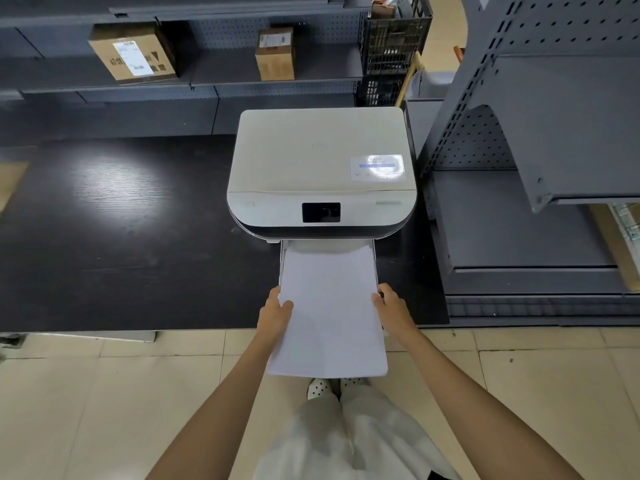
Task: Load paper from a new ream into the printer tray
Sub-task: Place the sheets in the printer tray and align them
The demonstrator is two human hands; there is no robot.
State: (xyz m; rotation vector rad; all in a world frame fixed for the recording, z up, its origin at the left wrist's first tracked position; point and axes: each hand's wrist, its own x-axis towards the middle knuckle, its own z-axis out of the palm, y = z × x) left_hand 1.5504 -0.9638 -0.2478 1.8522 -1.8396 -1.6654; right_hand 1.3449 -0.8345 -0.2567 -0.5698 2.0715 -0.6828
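Gripping paper stack (pixel 329 306) by side edges, left hand (pixel 275 315), right hand (pixel 391 311), fingers curled, over printer tray (pixel 373 251).

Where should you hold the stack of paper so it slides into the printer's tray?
Hold the paper stack by its two long side edges, near the middle, one grip from each side, as the left hand and right hand do now. Its far end already sits in the tray, so the sides stay free.

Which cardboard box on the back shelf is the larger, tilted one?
The left cardboard box, bearing a white label; the right cardboard box is smaller and upright.
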